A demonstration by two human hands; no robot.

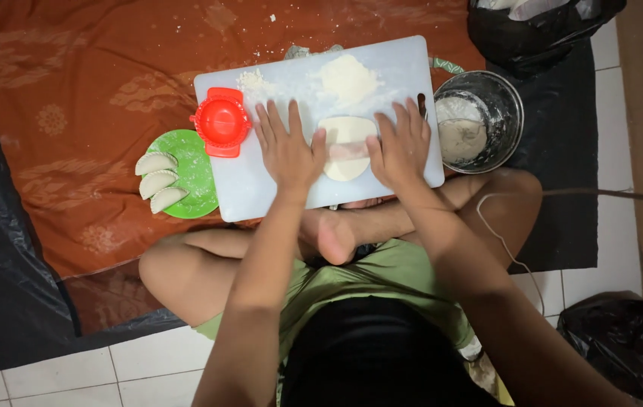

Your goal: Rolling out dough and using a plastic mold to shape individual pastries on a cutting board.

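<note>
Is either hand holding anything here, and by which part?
Both hands press on a rolling pin, left hand on its left end, right hand on its right end, palms down with fingers spread, not gripped. It lies across the dough on the board.

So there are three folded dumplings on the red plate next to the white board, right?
Not quite: the plate is green, not red. The red thing is the dumpling press on the white board. The head view shows three folded dumplings on the green plate.

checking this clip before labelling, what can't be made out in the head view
- Rolling pin: ends hidden under left hand and right hand.
- Metal bowl: contents too pale and blurred to identify.
- Black bag: cut off by the top edge.
- Board's near edge: behind the forearms.
</note>
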